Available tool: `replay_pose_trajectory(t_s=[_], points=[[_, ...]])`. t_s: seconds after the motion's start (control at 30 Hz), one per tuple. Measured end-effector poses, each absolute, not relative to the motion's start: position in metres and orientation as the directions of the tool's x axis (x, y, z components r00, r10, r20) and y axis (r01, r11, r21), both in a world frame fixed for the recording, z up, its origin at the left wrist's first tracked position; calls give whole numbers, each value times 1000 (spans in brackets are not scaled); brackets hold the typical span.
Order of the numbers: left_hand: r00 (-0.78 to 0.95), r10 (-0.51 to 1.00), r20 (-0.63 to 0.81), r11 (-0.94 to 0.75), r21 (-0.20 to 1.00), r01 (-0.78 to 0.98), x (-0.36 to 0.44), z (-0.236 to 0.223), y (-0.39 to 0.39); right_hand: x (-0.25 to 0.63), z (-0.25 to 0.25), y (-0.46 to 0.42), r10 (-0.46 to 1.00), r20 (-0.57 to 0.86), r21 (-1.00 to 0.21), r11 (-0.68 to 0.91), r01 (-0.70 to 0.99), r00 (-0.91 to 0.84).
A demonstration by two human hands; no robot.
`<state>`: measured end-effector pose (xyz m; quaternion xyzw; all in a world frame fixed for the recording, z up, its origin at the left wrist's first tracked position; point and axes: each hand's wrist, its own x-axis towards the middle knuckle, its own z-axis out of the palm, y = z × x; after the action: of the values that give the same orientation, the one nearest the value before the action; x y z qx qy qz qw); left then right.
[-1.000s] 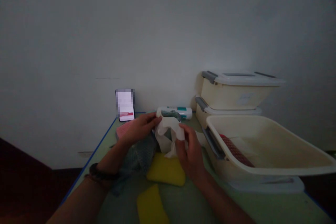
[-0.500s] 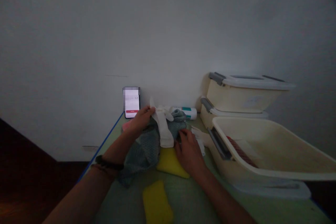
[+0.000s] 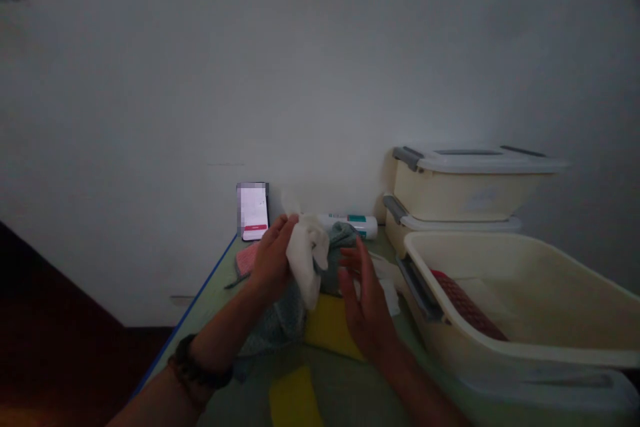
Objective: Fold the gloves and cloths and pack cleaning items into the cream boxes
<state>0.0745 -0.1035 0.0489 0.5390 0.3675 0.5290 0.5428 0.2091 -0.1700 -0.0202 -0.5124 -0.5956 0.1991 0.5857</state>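
Observation:
My left hand [image 3: 276, 250] is closed on a white glove [image 3: 303, 260], which hangs loosely bunched above the cloth. To its right, my right hand [image 3: 364, 307] is open, fingers spread and apart from the glove. A grey-green textured cloth [image 3: 285, 320] lies crumpled beneath both hands, partly hidden by my left forearm. In front of the cloth rests a yellow sponge or folded yellow cloth [image 3: 330, 328], with a second yellow piece [image 3: 295, 400] nearer the front. Just beyond my right hand lies another white, thin item [image 3: 391, 295], perhaps a second glove.
A phone [image 3: 253, 212] leans on the wall at the back left, above a pink pad [image 3: 245, 260]. Behind the cloth lies a white and green tube [image 3: 367, 227]. On the right, an open cream bin [image 3: 525, 253] holds a red item [image 3: 467, 307]; lidded bins [image 3: 480, 193] are stacked behind.
My right hand has come off the cloth and opened. The white glove, still in my left hand, has turned and bunched up. The view has tilted slightly upward.

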Motion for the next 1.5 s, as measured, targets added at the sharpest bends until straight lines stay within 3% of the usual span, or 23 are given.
replay_pose_trajectory(t_s=[0.17,0.4,0.5,0.6,0.8,1.07,1.27,1.5], points=[[80,997,0,18,975,-222,76,20,-113,201,-21,-175,938,309,-948,291,128,159],[437,892,-112,255,924,-285,78,-16,-107,200,-28,-169,954,217,-975,221,0,207],[491,865,-106,296,897,-328,77,-19,-106,202,-24,-166,962,157,-985,168,-31,224],[546,837,-38,299,867,-397,77,-19,-106,206,-24,-162,930,105,-991,129,-45,352],[575,818,-8,297,862,-411,77,-19,-105,213,-33,-154,879,15,-957,150,-248,477],[595,803,-43,273,913,-302,76,-26,-103,211,-31,-154,860,183,-937,300,-181,477],[521,852,-48,289,873,-393,76,-22,-104,202,-18,-166,915,281,-941,322,-106,289],[459,888,-37,310,786,-535,71,-12,-106,200,-19,-166,907,344,-924,373,-83,245]])
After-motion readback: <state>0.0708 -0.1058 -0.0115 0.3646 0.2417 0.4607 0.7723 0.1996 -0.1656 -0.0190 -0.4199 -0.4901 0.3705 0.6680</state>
